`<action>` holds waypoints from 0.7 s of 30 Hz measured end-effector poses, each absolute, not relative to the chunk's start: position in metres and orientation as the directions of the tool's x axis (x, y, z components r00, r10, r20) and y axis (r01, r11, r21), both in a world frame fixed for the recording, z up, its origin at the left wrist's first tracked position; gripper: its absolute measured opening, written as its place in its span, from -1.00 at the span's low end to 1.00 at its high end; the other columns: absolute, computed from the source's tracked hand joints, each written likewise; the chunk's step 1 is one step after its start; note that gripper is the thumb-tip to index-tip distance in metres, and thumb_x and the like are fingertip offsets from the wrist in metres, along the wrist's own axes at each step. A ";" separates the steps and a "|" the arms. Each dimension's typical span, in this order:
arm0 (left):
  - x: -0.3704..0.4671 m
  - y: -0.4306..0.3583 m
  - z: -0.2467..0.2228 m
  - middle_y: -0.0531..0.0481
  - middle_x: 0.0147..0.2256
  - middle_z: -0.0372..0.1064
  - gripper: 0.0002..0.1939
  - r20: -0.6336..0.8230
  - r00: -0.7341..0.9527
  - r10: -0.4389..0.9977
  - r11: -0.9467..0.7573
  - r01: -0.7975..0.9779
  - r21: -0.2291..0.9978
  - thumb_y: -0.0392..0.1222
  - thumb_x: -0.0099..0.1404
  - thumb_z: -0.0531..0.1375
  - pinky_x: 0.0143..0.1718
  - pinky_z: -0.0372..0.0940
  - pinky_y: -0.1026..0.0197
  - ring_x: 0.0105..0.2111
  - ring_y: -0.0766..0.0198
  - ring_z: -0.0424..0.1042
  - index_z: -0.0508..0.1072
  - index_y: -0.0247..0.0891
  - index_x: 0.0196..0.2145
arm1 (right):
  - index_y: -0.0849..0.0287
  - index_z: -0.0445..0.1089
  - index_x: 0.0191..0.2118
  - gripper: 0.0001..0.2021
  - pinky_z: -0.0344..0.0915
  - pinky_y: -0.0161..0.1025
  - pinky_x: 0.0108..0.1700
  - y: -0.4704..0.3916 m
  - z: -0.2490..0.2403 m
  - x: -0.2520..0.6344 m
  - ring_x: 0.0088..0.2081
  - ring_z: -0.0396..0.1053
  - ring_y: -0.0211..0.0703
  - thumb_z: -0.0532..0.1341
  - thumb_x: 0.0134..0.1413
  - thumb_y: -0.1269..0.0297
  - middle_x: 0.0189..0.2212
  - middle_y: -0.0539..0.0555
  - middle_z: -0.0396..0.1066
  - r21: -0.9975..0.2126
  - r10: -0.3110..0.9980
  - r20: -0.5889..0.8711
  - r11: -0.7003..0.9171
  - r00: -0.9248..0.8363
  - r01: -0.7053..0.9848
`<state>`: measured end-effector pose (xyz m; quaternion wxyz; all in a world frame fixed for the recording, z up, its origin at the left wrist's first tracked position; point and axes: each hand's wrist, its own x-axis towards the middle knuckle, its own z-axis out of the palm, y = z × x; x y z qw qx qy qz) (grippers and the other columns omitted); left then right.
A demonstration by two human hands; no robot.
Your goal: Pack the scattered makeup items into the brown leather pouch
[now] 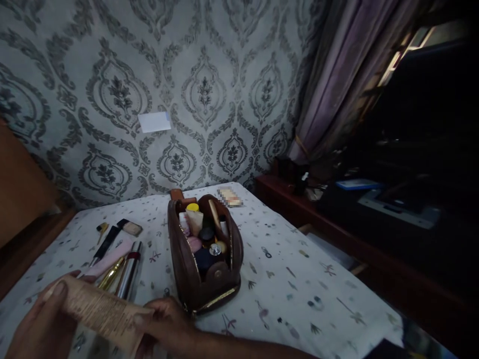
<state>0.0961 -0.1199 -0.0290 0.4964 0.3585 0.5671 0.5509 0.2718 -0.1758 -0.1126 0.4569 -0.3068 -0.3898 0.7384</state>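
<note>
While the beige tube (103, 310) was held in both hands at the near left of the scene, above the patterned cloth (277, 299), its printed side was turned up toward the camera. One end was clamped in the grip of the left hand (42, 321), with the thumb laid over it, and the flatter end was pinched in the grip of the right hand (170, 321). Light, even pressure was judged best, since a soft tube could easily be creased or squeezed. The thumbs were best placed close to the ends, so that little of the small print was covered; its words could not be made out. Care was also called for just beyond the hands, where the pink item (114, 257), the gold cylinder (112, 274) and the silver cylinder (129, 271) were laid close together and could be nudged. Beside the right hand, the brown bag (179, 269) was left open and closely filled, so wrist turns were best made small.
</note>
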 end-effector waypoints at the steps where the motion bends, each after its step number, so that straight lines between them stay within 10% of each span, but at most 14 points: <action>1: 0.100 -0.121 -0.027 0.29 -0.45 0.56 -0.46 -0.173 -0.228 0.958 0.129 -0.195 0.972 0.38 -0.26 0.46 -0.45 0.47 0.25 -0.39 0.22 0.45 0.54 0.06 -0.37 | 0.21 0.32 -0.49 -0.26 0.13 -0.44 -0.65 -0.176 -0.113 0.271 -0.68 0.28 -0.36 0.36 -0.48 -0.47 -0.64 -0.07 0.33 -0.853 0.910 -0.095 -0.284 -0.404 -0.438; 12: 0.152 -0.133 -0.012 0.07 -0.49 0.47 -0.68 -0.136 -0.188 0.973 -0.013 -0.631 0.776 0.06 0.42 0.13 -0.49 0.46 0.32 -0.56 0.34 0.45 0.48 -0.24 -0.30 | 0.24 0.42 -0.16 -0.24 0.25 -0.41 -0.59 -0.186 -0.104 0.273 -0.55 0.45 -0.26 0.34 -0.23 -0.41 -0.46 0.02 0.48 -0.826 0.908 -0.072 -0.286 -0.412 -0.486; 21: 0.163 -0.126 -0.011 0.06 -0.47 0.36 -0.59 -0.044 -0.005 0.999 0.031 -0.650 0.759 0.19 0.37 0.17 -0.43 0.40 0.28 -0.53 0.34 0.39 0.45 -0.25 -0.25 | 0.33 0.48 -0.06 -0.43 0.29 -0.39 -0.48 -0.186 -0.098 0.276 -0.41 0.51 -0.22 0.15 0.25 -0.18 -0.36 0.18 0.57 -0.575 0.840 -0.101 -0.486 -0.533 -0.658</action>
